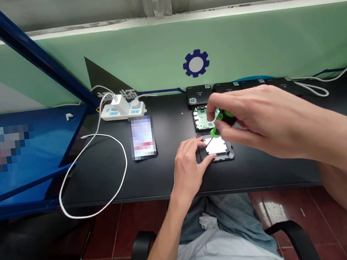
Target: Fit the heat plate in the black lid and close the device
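Observation:
Closed around a green and black screwdriver (214, 132), my right hand (250, 115) hangs over the small black casing (230, 155). The screwdriver's thin shaft slants down to the left, its tip near the upper left corner of a white plate (216, 146) in the casing. My left hand (189, 161) grips the casing's left side, thumb at the lower edge and fingers near the screwdriver tip. Just behind lies an open housing with a green circuit board (203, 119), partly hidden by my right hand.
Several black boxes (199, 96) line the back of the black table (154, 178). Left of the work are a blurred phone-like item (143, 137), a white power strip (123, 110) and a looped white cable (125, 156). Another cable (313, 88) lies at the back right.

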{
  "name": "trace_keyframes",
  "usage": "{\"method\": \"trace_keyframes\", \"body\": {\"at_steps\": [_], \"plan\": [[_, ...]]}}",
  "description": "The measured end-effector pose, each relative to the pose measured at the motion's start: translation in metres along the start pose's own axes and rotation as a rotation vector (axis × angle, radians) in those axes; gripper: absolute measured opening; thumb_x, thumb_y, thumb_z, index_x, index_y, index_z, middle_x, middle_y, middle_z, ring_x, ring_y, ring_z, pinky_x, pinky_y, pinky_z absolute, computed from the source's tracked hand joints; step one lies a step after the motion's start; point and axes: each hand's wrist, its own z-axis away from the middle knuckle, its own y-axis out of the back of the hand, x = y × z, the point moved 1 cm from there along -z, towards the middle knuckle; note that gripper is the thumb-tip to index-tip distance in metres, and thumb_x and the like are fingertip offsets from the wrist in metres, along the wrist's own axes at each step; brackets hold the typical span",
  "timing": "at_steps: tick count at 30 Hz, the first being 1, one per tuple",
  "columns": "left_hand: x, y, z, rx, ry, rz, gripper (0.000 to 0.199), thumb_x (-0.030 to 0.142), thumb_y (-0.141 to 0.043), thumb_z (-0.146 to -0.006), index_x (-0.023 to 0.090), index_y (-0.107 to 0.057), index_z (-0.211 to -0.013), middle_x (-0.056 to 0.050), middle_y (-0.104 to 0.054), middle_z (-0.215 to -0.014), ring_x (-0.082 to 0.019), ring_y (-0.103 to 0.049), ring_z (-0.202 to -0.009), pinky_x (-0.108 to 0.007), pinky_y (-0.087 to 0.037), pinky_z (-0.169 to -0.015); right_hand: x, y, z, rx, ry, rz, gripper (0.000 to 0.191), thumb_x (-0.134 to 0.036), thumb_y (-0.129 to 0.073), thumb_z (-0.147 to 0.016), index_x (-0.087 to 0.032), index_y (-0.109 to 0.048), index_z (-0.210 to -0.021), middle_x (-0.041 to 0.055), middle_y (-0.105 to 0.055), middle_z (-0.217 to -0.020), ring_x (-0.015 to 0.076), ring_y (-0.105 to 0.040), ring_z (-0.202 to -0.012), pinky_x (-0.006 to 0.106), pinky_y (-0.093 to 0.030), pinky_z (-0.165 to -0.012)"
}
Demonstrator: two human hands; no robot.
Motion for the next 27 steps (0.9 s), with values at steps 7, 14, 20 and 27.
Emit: {"method": "trace_keyframes", "body": {"at_steps": [7, 14, 20, 27], "plan": [[-0.0002, -0.0003, 0.0001, -0.001, 0.01, -0.003, 0.041, 0.017, -0.097, -0.095, 0.027, -0.071, -0.125, -0.007, -0.082, -0.133, -0.031, -0.074, -0.133, -0.045, -0.06, -0.113, -0.0007, 0.0004, 0.002, 0.031, -0.03, -0.003, 0.022, -0.042, -0.046, -0.114, -0.025, -0.05, -0.1, 0.0008, -0.062, -0.08, 0.0185, -0.045, -0.063, 0.038, -0.032, -0.067], [-0.001, -0.0016, 0.0002, 0.001, 0.002, 0.018, 0.033, 0.016, -0.097, -0.094, 0.026, -0.075, -0.115, -0.008, -0.083, -0.14, -0.032, -0.073, -0.14, -0.05, -0.058, -0.119, -0.0004, -0.0023, 0.0011, 0.031, -0.095, 0.115, 0.042, -0.054, -0.036, -0.12, -0.026, -0.054, -0.096, -0.0016, -0.049, -0.062, 0.0197, -0.037, -0.058, 0.038, -0.027, -0.064], [-0.0007, -0.0016, 0.0004, 0.007, -0.003, 0.003, 0.033, 0.016, -0.098, -0.094, 0.025, -0.075, -0.116, -0.009, -0.083, -0.137, -0.032, -0.074, -0.137, -0.048, -0.059, -0.117, 0.0, -0.0017, 0.0028, 0.046, 0.009, 0.061, 0.026, -0.042, -0.043, -0.117, -0.024, -0.056, -0.104, 0.0028, -0.067, -0.085, 0.0187, -0.048, -0.064, 0.037, -0.033, -0.066], [-0.0013, -0.0016, 0.001, 0.001, 0.022, 0.005, 0.042, 0.02, -0.098, -0.094, 0.027, -0.073, -0.127, -0.005, -0.082, -0.131, -0.03, -0.074, -0.129, -0.046, -0.059, -0.111, 0.0054, -0.0053, 0.0043, 0.077, 0.0, 0.106, 0.021, -0.044, -0.047, -0.114, -0.024, -0.051, -0.108, -0.0037, -0.056, -0.072, 0.0157, -0.042, -0.057, 0.033, -0.029, -0.063]]}}
